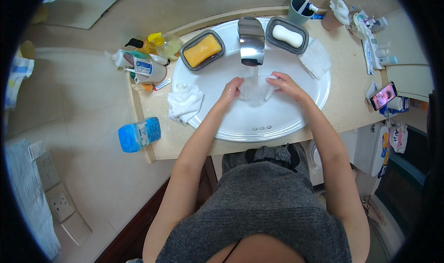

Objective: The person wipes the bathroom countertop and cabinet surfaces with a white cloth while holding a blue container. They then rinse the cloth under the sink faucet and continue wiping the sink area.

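A thin, wet whitish cloth is spread under the stream of water falling from the chrome faucet. My left hand grips its left side, and my right hand pinches the right side near the top. Both hands are over the white oval washbasin, below the spout. Blur and water hide the cloth's exact shape.
A yellow soap bar and a white soap bar sit in grey dishes flanking the faucet. Folded white cloths lie at the rim. A blue bottle, toothbrush cups and a propped phone surround the basin.
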Available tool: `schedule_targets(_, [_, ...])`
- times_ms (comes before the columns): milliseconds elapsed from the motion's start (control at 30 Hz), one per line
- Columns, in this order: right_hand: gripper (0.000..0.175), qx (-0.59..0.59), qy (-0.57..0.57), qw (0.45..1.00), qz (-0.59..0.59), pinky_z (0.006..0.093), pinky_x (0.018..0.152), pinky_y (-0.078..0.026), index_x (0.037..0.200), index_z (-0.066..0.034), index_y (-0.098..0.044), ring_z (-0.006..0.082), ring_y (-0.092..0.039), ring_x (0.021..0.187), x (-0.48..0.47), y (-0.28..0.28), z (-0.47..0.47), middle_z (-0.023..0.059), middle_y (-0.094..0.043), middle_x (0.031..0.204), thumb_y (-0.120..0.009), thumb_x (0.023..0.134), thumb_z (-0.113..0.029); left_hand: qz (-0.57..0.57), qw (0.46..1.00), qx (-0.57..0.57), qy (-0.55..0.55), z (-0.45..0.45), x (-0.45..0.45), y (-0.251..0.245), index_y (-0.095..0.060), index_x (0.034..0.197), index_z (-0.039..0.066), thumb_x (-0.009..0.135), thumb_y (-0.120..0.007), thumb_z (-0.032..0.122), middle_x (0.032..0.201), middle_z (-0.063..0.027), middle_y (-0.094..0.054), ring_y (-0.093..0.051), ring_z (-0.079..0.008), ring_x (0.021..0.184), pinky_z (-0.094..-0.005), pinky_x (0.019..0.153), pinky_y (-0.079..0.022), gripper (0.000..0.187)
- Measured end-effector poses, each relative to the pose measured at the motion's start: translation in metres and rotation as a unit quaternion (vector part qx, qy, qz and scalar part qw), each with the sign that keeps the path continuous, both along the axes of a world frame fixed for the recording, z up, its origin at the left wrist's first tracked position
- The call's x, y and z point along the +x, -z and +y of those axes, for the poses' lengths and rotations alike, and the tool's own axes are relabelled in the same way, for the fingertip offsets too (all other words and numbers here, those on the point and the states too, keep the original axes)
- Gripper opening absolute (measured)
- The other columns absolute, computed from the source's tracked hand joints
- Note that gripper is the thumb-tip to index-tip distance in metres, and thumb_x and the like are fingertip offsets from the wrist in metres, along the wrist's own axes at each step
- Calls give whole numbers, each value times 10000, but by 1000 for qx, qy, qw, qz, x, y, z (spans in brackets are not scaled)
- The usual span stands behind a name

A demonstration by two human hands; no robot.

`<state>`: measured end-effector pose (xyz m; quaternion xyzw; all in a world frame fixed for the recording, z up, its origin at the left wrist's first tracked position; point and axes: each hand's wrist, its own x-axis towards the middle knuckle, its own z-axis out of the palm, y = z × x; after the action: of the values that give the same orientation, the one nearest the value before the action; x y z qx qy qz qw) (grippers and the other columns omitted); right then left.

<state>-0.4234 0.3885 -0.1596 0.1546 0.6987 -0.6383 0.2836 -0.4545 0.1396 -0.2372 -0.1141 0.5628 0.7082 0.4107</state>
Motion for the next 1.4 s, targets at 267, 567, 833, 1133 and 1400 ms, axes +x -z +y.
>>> schedule_targets(267, [326,115,51,953,276,331,681,-469,785,-44,-635,263,-604,691,16,7,-118,134,-648,759,-576,861,-355,-210,907,342,-124,45,20,22,-583,985,101,894,-489,521,902,-74,-619,-606,-188,834,-360,736,-497,440])
schedule_targets(567, [296,369,-22,798,476,423,461,-441,649,-91,-574,317,-567,512,8,18,-103,94,-585,584,-536,859,-297,-166,957,212,-111,56,17,1,-562,1062,82,919,-477,459,1013,-103,-618,-613,-207,904,-345,797,-506,413])
schedule_targets(833, [361,257,69,952,152,398,716,-459,841,-17,-606,339,-591,765,0,59,-28,194,-617,806,-461,926,-336,-265,895,213,-288,29,15,-51,-460,1262,83,947,-432,399,1060,-89,-589,-571,-234,1002,-407,953,-430,447])
schedule_targets(1133, [294,229,-29,912,338,393,618,-472,737,-40,-606,317,-604,630,24,-18,-120,148,-607,651,-555,867,-298,-199,910,294,-212,53,35,-3,-518,1096,146,918,-484,425,944,-69,-563,-542,-205,843,-336,775,-463,333])
schedule_targets(1400, [289,430,-31,760,487,407,445,-438,689,-101,-589,278,-579,473,1,27,-87,102,-588,563,-520,881,-306,-256,927,237,-136,68,23,-24,-567,1034,105,947,-458,305,956,-42,-601,-597,-196,844,-343,752,-500,244])
